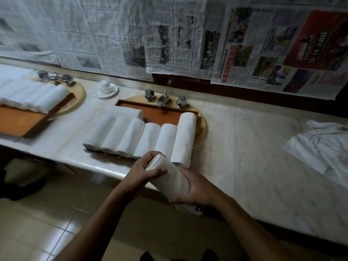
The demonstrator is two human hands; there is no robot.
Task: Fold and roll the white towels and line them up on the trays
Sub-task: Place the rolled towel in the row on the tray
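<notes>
Both hands hold one rolled white towel [170, 178] in the air over the counter's front edge. My left hand [144, 169] grips its far end, fingers wrapped round it. My right hand [194, 189] grips its near end from the right. Just beyond lies the brown tray [165, 114] with several rolled towels [148, 137] lined up side by side and one more roll [123, 111] lying crosswise behind them. A second brown tray [20, 119] at the left carries another row of rolled towels [35, 96].
A loose heap of unfolded white towels [323, 147] lies on the marble counter [244, 140] at the right. Taps [163, 100] stand behind the middle tray, more taps [54, 77] behind the left one. A cup on a saucer [106, 87] sits between them. Newspaper covers the wall.
</notes>
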